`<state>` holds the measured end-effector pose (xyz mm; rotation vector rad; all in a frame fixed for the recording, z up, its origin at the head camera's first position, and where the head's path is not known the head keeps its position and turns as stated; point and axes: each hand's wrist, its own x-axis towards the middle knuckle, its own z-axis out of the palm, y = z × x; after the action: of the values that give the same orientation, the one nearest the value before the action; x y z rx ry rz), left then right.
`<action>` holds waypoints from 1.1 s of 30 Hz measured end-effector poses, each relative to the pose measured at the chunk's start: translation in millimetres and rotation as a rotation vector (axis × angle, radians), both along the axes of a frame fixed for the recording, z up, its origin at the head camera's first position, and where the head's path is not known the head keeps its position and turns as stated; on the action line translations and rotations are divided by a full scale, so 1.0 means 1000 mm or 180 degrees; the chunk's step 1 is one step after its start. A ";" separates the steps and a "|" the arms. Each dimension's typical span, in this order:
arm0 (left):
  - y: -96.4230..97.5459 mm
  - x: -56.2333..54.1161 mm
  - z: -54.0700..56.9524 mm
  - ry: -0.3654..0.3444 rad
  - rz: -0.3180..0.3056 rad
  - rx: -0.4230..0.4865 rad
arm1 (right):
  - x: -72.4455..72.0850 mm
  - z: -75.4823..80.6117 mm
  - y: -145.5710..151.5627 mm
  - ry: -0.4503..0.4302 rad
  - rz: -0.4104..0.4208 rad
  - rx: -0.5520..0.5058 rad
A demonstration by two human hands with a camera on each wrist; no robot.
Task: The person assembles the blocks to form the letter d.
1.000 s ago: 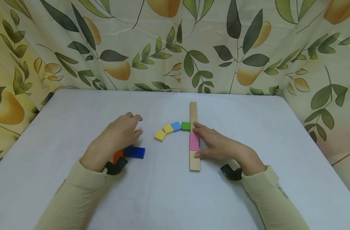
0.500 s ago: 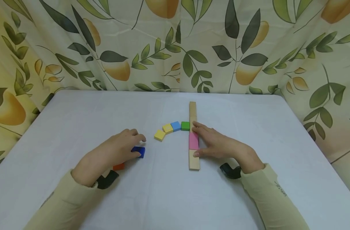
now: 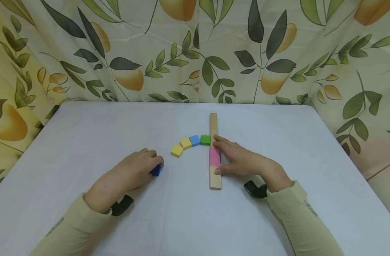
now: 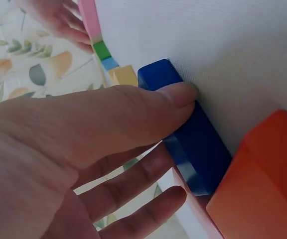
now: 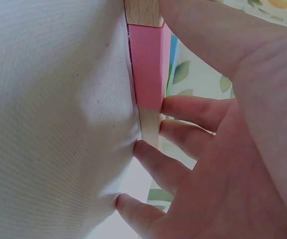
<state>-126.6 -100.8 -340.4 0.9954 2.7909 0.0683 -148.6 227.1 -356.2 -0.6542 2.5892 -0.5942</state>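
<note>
My left hand (image 3: 131,172) pinches a dark blue block (image 4: 203,149) between thumb and fingers, low over the white table. An orange block (image 4: 268,174) touches or nearly touches the blue block's near end in the left wrist view; in the head view my hand hides it. Relaxed and fairly straight, the fingers of my right hand (image 3: 246,160) rest against a straight row of blocks. That row has a pink block (image 3: 215,156) between a near plain wooden block (image 3: 215,179) and a longer plain wooden stretch (image 3: 213,122) beyond.
A curved line runs leftward from the row: a green block (image 3: 205,140), a light blue block (image 3: 194,140) and two yellow blocks, the outermost yellow block (image 3: 177,150) nearest my left hand. A patterned curtain (image 3: 169,53) hangs behind the white table (image 3: 265,220).
My left hand came down and toward me from above the blue block, then closed its fingers on it. The blue block now looks slightly turned. My right hand stays against the row.
</note>
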 end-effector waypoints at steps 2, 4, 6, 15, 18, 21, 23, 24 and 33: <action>0.002 0.000 0.000 0.0037 -0.0005 -0.0016 | 0.000 0.000 0.000 -0.0005 -0.0007 -0.0007; 0.004 0.000 0.000 0.0044 -0.0011 -0.0011 | 0.000 0.001 0.000 -0.0011 -0.0009 -0.0012; 0.006 0.000 0.000 0.0038 -0.0020 0.0001 | 0.000 0.001 0.000 -0.0020 -0.0011 -0.0020; 0.024 -0.007 0.001 -0.0032 -0.0037 0.0165 | 0.002 0.001 0.000 -0.0020 -0.0038 -0.0019; 0.030 -0.009 0.003 -0.0110 0.0018 0.0276 | 0.001 0.002 -0.001 -0.0004 -0.0031 -0.0034; 0.035 -0.010 0.005 -0.0229 0.0137 0.0264 | 0.002 0.002 -0.002 -0.0022 -0.0017 -0.0060; 0.037 -0.010 0.006 -0.0311 0.0249 0.0213 | 0.002 0.002 -0.003 -0.0033 -0.0013 -0.0061; 0.038 -0.010 0.006 -0.0338 0.0303 0.0181 | 0.002 0.002 -0.004 -0.0037 -0.0010 -0.0054; 0.038 -0.008 0.002 -0.0293 0.0376 0.0213 | 0.001 0.001 -0.002 -0.0016 -0.0041 -0.0007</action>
<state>-134.5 -62.5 -338.0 0.8184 2.7767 0.2189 -148.1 225.4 -355.2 -0.6365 2.5903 -0.6020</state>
